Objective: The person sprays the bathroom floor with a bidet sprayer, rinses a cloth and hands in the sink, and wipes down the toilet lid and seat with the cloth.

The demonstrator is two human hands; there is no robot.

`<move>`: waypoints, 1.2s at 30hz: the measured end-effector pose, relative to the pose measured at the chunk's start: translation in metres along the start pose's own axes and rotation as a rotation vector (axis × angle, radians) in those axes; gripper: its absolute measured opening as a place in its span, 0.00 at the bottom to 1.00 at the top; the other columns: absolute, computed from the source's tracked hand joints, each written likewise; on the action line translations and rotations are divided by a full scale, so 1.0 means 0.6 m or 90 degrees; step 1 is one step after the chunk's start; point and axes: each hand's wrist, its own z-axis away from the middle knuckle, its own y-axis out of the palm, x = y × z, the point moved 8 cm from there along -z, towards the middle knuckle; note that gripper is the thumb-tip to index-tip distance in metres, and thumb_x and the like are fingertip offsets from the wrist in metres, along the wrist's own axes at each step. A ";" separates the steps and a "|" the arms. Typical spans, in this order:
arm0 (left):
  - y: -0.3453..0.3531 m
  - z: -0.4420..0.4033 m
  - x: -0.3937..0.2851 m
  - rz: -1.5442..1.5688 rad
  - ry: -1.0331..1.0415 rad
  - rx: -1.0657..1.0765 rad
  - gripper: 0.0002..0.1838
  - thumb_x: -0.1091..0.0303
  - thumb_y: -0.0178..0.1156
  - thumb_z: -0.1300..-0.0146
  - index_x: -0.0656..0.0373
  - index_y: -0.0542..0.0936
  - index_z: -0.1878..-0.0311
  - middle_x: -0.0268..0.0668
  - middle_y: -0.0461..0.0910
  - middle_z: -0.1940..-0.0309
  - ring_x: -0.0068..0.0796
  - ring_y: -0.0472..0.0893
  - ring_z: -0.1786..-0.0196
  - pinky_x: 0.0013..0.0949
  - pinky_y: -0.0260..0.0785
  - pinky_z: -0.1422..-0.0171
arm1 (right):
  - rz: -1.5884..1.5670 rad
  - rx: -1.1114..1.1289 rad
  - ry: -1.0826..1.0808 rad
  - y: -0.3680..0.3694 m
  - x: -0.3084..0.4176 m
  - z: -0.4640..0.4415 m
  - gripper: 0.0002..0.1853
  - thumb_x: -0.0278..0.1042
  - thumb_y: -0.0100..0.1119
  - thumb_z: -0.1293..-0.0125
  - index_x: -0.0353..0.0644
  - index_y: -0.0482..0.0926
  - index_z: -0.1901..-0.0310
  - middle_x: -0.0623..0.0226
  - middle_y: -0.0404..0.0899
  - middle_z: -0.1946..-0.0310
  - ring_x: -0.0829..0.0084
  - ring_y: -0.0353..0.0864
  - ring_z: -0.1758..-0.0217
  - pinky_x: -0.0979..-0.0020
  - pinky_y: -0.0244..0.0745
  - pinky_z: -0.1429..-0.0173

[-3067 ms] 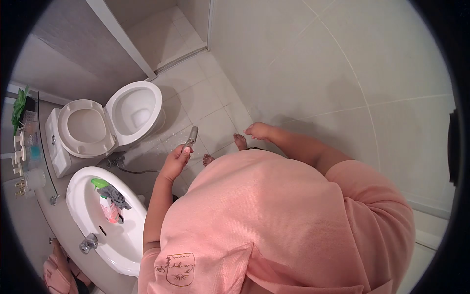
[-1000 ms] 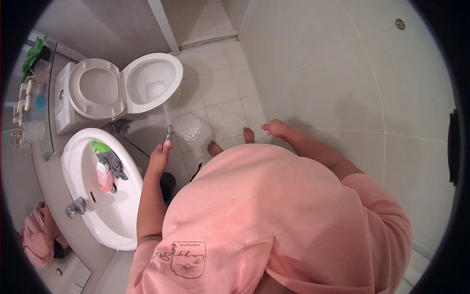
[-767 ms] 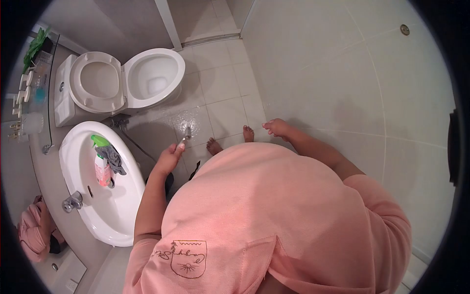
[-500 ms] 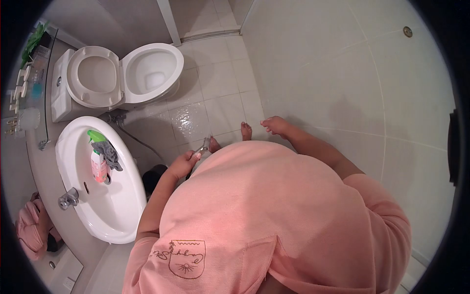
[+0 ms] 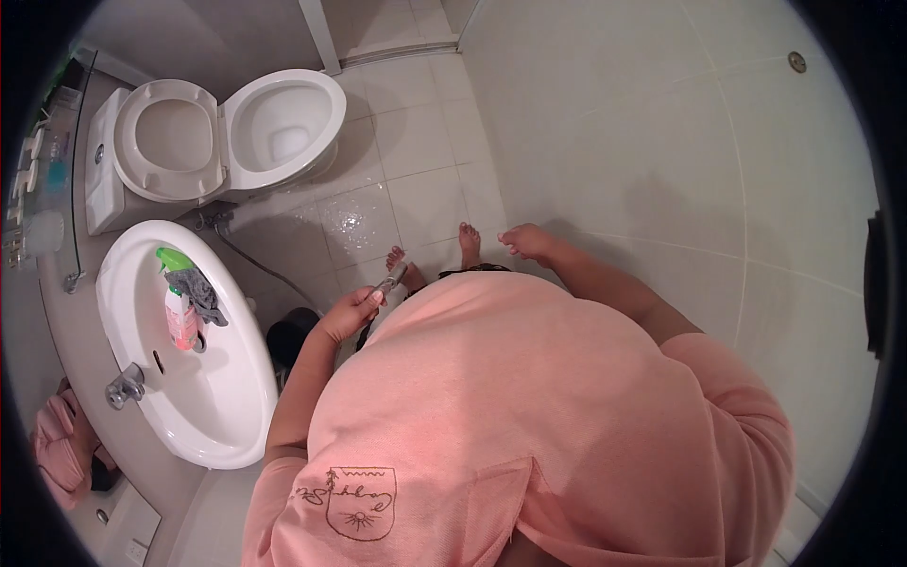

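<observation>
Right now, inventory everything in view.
toilet: one, white, upper left
sink: one, white, left
tap: one, silver, on sink
bottle: one, white, pink, green, in sink
cloth: one, grey, on bottle
sprayer: one, silver, centre
hose: one, grey, by sink
dark object: one, beside sink
shelf: one, clear, far left
items: several, mixed, on shelf
fitting: one, brass, right wall
floor: one, beige, top
shirt: one, pink, bottom
feet: two, bare, centre
left hand: one, on sprayer
right hand: one, centre
</observation>
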 end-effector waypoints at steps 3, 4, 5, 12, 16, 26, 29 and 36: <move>0.008 0.001 -0.023 0.007 0.009 0.023 0.19 0.47 0.50 0.30 0.54 0.78 0.60 0.22 0.63 0.78 0.16 0.58 0.76 0.21 0.52 0.72 | 0.018 0.037 0.048 0.006 -0.002 0.009 0.28 0.50 0.59 0.37 0.33 0.75 0.45 0.61 0.76 0.53 0.69 0.73 0.53 0.64 0.69 0.50; 0.010 -0.002 -0.028 -0.007 0.019 0.034 0.19 0.47 0.50 0.30 0.54 0.77 0.60 0.22 0.63 0.78 0.15 0.58 0.76 0.21 0.52 0.72 | 0.017 0.035 0.058 0.007 -0.007 0.007 0.28 0.50 0.59 0.37 0.33 0.75 0.45 0.60 0.77 0.53 0.68 0.73 0.52 0.64 0.69 0.50; 0.010 -0.006 -0.029 -0.007 0.017 0.037 0.19 0.47 0.50 0.30 0.54 0.77 0.60 0.22 0.63 0.78 0.15 0.58 0.76 0.21 0.52 0.72 | 0.016 0.033 0.067 0.008 -0.013 0.005 0.28 0.50 0.59 0.37 0.33 0.75 0.45 0.59 0.77 0.52 0.68 0.74 0.52 0.63 0.69 0.49; 0.013 -0.027 -0.054 -0.013 0.015 0.102 0.19 0.46 0.49 0.29 0.53 0.77 0.61 0.22 0.64 0.79 0.15 0.60 0.75 0.21 0.54 0.71 | 0.001 0.028 0.086 0.015 -0.032 0.020 0.27 0.50 0.59 0.37 0.35 0.75 0.45 0.59 0.77 0.52 0.67 0.74 0.51 0.63 0.70 0.49; 0.003 -0.046 -0.055 -0.016 -0.005 0.125 0.21 0.45 0.48 0.29 0.54 0.76 0.61 0.22 0.66 0.80 0.16 0.61 0.76 0.21 0.55 0.71 | -0.010 0.011 0.092 0.019 -0.066 0.031 0.25 0.51 0.58 0.37 0.38 0.77 0.46 0.60 0.78 0.54 0.67 0.74 0.53 0.64 0.70 0.50; -0.032 -0.068 -0.028 -0.037 -0.051 0.133 0.19 0.48 0.51 0.29 0.55 0.78 0.61 0.23 0.64 0.81 0.16 0.60 0.77 0.22 0.54 0.73 | 0.031 -0.053 0.206 -0.019 -0.080 0.120 0.29 0.55 0.57 0.37 0.41 0.75 0.42 0.56 0.77 0.50 0.63 0.73 0.49 0.60 0.69 0.45; -0.056 -0.072 -0.007 -0.051 -0.067 0.096 0.19 0.49 0.51 0.30 0.55 0.78 0.62 0.23 0.65 0.80 0.16 0.61 0.77 0.23 0.55 0.72 | 0.047 -0.041 0.157 -0.033 -0.070 0.096 0.30 0.56 0.57 0.37 0.41 0.76 0.42 0.56 0.77 0.50 0.61 0.73 0.49 0.60 0.69 0.44; -0.135 -0.088 0.035 -0.126 -0.053 0.009 0.19 0.47 0.54 0.32 0.54 0.79 0.62 0.23 0.66 0.80 0.16 0.61 0.78 0.22 0.54 0.74 | 0.099 -0.032 0.075 -0.062 0.027 0.052 0.29 0.55 0.57 0.36 0.38 0.76 0.44 0.58 0.78 0.52 0.66 0.74 0.51 0.62 0.69 0.45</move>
